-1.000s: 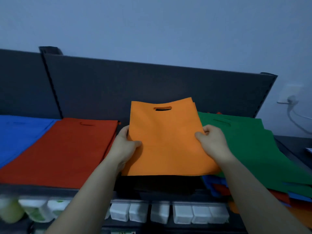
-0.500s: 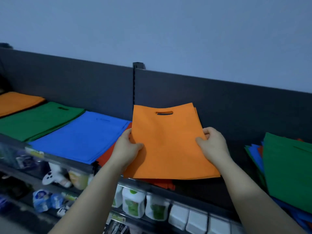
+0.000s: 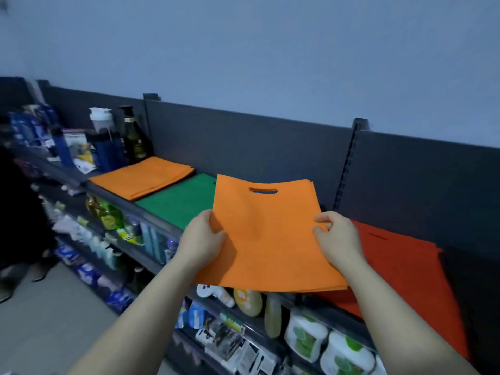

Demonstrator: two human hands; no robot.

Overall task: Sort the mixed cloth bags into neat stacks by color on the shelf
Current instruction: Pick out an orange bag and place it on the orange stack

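Note:
I hold a thin stack of orange cloth bags (image 3: 267,236) flat in the air above the shelf's front edge, its cut-out handle pointing away from me. My left hand (image 3: 201,240) grips its left edge and my right hand (image 3: 338,238) pinches its right edge. On the shelf (image 3: 113,189), far left, lies an orange stack (image 3: 143,175). A green stack (image 3: 181,201) lies next to it, partly hidden by the held bags. A red stack (image 3: 400,266) lies to the right. Any blue stack is hidden behind the held bags.
Bottles and a white jar (image 3: 116,139) stand on the shelf left of the orange stack. The dark back panel (image 3: 243,147) rises behind the stacks. Lower shelves (image 3: 243,326) carry packaged goods and bottles. Grey floor (image 3: 40,320) lies at the lower left.
My view has swung left along the shelf. The held orange bags now hang over the green and red stacks, and the shelf's orange stack has come into view at left. Both hands keep their grip.

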